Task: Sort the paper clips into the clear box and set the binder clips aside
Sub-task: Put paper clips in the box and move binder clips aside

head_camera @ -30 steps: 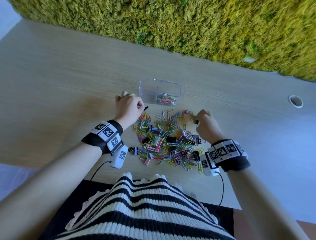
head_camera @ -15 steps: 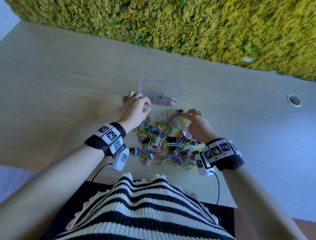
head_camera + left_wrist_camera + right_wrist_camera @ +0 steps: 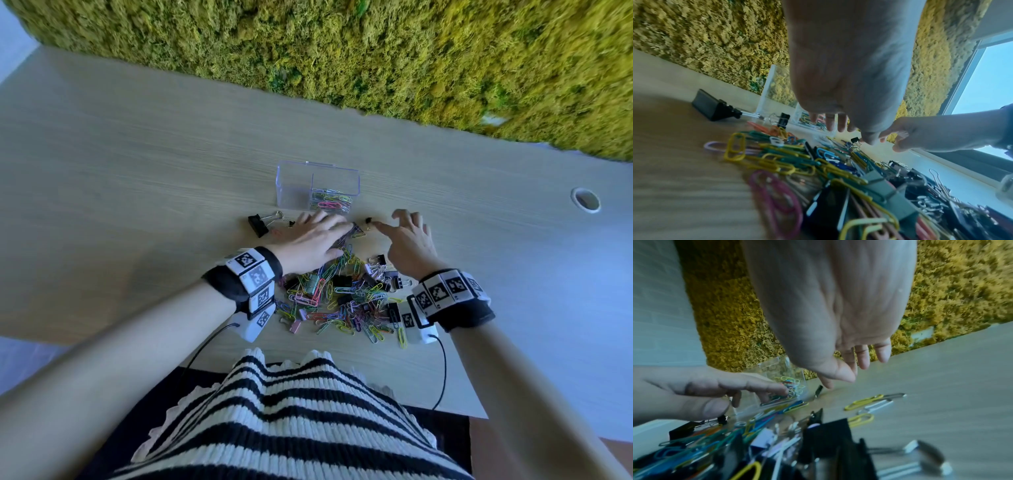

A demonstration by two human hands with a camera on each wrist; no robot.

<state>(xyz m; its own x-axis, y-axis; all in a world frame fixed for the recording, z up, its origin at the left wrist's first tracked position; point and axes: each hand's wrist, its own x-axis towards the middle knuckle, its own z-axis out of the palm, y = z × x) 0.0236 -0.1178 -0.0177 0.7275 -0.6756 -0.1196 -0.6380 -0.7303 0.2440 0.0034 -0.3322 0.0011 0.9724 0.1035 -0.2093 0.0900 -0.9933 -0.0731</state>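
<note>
**Head view: small binder clip may slip into the box**

We see left hand (image 3: pixel 313 241) and right hand (image 3: pixel 409 245) both released, above the pile of paper clips (image 3: pixel 342 294). A tiny binder clip (image 3: pixel 368 220) lies near the clear box (image 3: pixel 317 186); a careless sweep could push it in

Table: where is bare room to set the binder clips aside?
Bare table spreads left of the large black binder clip and clear box; more lies right of the right hand, toward the cable hole. Crowded: the clip pile between both wrists, and the strip before the box, under the left hand.
</note>
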